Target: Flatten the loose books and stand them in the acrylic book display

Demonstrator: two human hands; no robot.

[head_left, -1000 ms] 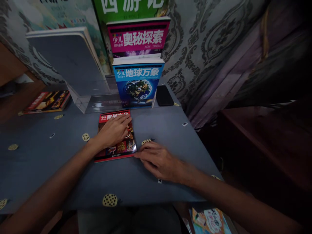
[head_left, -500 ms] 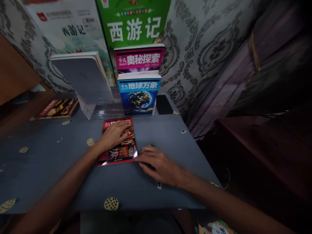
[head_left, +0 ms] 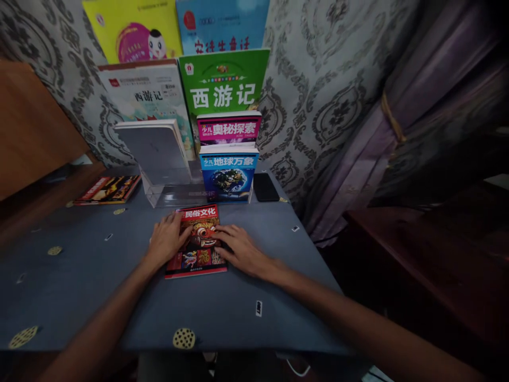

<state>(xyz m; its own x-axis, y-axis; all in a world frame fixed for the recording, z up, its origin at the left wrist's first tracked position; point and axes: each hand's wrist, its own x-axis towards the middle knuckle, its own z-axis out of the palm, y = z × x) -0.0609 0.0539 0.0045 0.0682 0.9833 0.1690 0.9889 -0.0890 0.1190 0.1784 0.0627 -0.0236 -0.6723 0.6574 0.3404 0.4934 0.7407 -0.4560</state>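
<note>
A red book [head_left: 203, 245] with a mask picture and white title lies flat on the blue patterned tablecloth. My left hand [head_left: 167, 240] rests on its left edge, fingers stretched out and thumb over the cover. From the other side, my right hand [head_left: 240, 249] touches the right edge, its fingers apart and their tips on the cover. Both hands are open, and neither lifts the book. Behind it, a blue book with a globe picture [head_left: 228, 180] stands upright in a clear plastic stand [head_left: 175, 196], in front of a magenta book [head_left: 230, 127].
A pale book [head_left: 155, 151] leans in the stand's left side. Taller green [head_left: 225, 87], yellow [head_left: 131, 26] and blue storybooks [head_left: 222, 24] rise behind. A dark phone [head_left: 265, 188] lies right of the stand, another book [head_left: 109, 190] left. A purple curtain [head_left: 358, 159] hangs at right.
My left hand has shifted from the middle of the cover to its left edge. My right hand has moved up and onto the right edge. The view has tilted up.
</note>
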